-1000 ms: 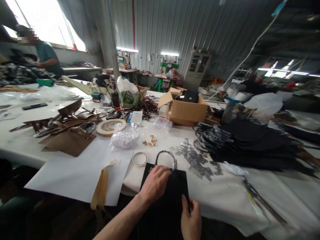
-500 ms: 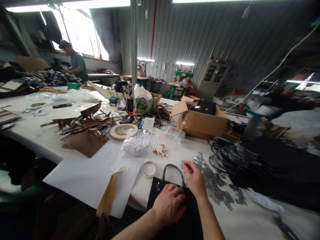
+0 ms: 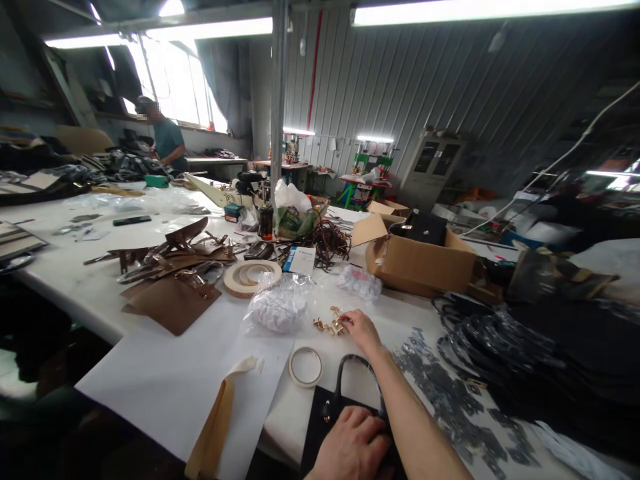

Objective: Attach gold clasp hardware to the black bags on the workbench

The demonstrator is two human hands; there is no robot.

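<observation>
My left hand [image 3: 353, 443] presses on a black bag panel [image 3: 316, 417] at the front edge of the table, its fingers curled against the panel. The panel has a black looped handle [image 3: 345, 370] and a small gold fitting [image 3: 327, 419] at the handle's left foot. My right hand [image 3: 361, 331] reaches past the handle to a small heap of gold metal fittings [image 3: 330, 329]. Its thumb and fingertips are pinched together at the heap's right side, over a fitting mostly hidden by the fingers. A tape roll [image 3: 306, 367] lies left of the handle.
Flat grey metal plates [image 3: 440, 393] spread to the right, beside stacked black handled panels [image 3: 515, 347]. A plastic bag [image 3: 280, 307], a cardboard box [image 3: 425, 263] and brown panels [image 3: 175, 300] stand further back. A person [image 3: 167, 140] works at the far left.
My right hand has moved forward and left, from beside the handle to the gold fittings. My left hand stays on the black panel. The view has tilted up somewhat.
</observation>
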